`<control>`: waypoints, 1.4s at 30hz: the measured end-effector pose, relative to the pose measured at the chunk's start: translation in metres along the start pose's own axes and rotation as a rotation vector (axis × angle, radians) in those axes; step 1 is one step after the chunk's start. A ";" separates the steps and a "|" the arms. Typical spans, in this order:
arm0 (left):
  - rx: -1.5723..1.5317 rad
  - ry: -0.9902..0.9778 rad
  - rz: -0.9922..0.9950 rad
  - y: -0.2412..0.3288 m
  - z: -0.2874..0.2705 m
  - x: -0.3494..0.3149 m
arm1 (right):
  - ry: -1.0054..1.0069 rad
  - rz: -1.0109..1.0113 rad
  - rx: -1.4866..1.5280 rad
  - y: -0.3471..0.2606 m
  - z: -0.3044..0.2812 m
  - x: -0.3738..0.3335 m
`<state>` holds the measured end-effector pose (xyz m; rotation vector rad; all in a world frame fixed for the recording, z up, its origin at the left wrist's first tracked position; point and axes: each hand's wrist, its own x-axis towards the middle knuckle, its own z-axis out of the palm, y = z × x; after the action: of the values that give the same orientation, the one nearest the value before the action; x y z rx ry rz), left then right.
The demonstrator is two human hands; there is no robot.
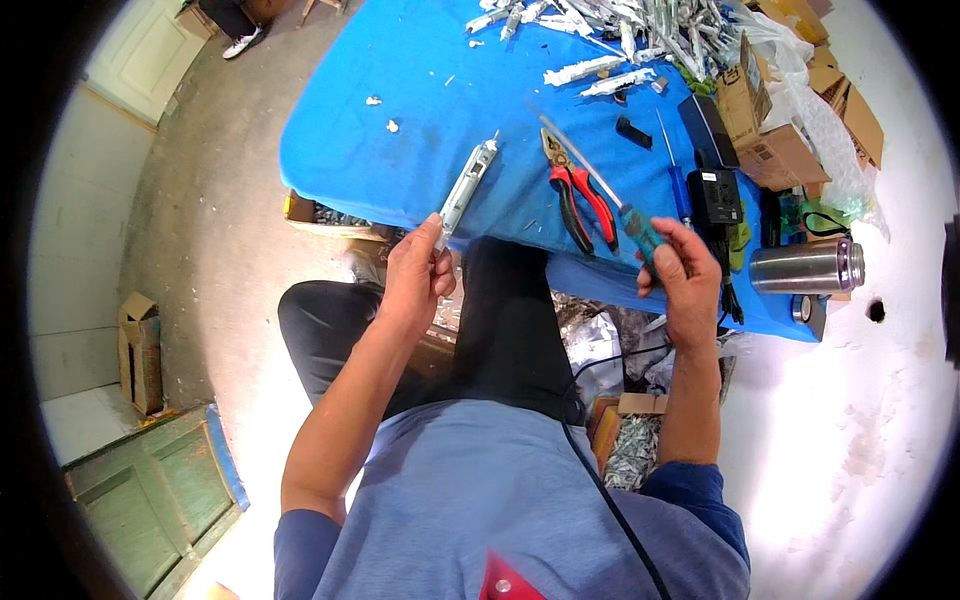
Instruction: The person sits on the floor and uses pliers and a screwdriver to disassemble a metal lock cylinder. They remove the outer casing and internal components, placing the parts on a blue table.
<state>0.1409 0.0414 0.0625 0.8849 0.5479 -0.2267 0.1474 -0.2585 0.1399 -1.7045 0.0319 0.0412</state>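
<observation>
In the head view, the thing in hand is a long, narrow, silvery-white part with an open, uneven face and a thin spike at its far end. It tilts up and to the right above the near edge of the blue-covered table, its lower end pinched between thumb and fingers of the left hand. The right hand is closed around the green handle of a screwdriver, its shaft pointing up and left, apart from the part. Between them, red-and-black pliers lie on the cloth, partly under the shaft's line. Further right are a blue-handled tool, a black socket box and a steel bottle on its side. A heap of similar parts covers the far end.
</observation>
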 end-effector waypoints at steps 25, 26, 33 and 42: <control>0.023 -0.032 0.024 -0.013 0.009 0.000 | -0.095 0.165 0.014 0.016 0.032 -0.076; 0.022 -0.029 0.025 -0.013 0.008 0.000 | -0.096 0.163 0.016 0.014 0.033 -0.076; 0.064 -0.002 0.056 -0.012 0.010 -0.001 | -0.137 0.258 -0.029 -0.003 0.028 -0.073; 0.105 -0.006 0.057 -0.011 0.009 -0.001 | -0.162 0.160 -0.332 -0.022 0.019 -0.063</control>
<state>0.1389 0.0275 0.0598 1.0000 0.5082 -0.2074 0.0855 -0.2373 0.1616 -2.0216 0.0420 0.3192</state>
